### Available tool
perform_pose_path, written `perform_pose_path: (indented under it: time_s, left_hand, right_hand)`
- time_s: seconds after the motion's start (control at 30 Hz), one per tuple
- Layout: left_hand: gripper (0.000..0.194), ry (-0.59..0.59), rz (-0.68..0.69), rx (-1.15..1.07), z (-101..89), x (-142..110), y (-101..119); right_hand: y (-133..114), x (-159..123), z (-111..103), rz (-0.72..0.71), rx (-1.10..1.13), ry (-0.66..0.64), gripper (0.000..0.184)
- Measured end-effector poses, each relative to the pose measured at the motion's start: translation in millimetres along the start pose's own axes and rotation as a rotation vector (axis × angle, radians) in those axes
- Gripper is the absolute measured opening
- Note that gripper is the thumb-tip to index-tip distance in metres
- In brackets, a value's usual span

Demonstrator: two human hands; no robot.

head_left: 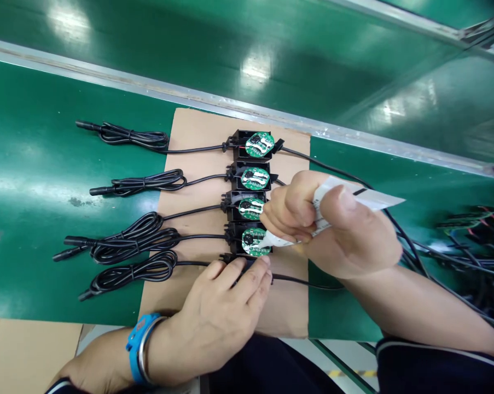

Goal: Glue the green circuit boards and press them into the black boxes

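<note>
My right hand (332,224) is closed round a white squeeze tube (323,210), whose pointed nozzle slants down to the left. Its tip meets a round green circuit board (253,241), where white paste shows. That board sits on a small black plastic case (234,232). Just below, my left hand (226,306) lies palm down, fingers outstretched over the nearest black case and largely hiding it. Farther up the row, a second board (251,208), a third board (255,178) and the farthest board (260,144) carry white paste strips beside a black round part.
Under the cases lies a cardboard sheet (201,126) on the green table (33,191). Coiled black cables (135,238) extend left from the cases. More wires and parts (476,257) are heaped at right. A metal rail (148,93) runs along the back.
</note>
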State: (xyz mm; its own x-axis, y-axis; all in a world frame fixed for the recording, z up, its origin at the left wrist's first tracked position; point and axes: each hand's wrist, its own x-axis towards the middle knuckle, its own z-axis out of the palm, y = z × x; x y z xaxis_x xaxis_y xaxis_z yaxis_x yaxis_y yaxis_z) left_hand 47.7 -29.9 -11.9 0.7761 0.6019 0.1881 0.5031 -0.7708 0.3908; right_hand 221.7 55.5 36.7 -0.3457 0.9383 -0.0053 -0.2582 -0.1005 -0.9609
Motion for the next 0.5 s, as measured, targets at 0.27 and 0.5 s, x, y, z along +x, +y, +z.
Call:
perform_pose_path:
  time_s: [0.27,0.5]
  left_hand:
    - [0.042,-0.004,0.002,-0.015,-1.7,-0.5,-0.5]
    - [0.041,0.003,0.001,-0.013,-0.6,-0.7,-1.0]
  right_hand:
    - [-7.8,-5.3,1.4,0.035,-0.061,0.141,0.049]
    - [-5.4,2.0,-7.2,-0.029,-0.082,0.016,0.042]
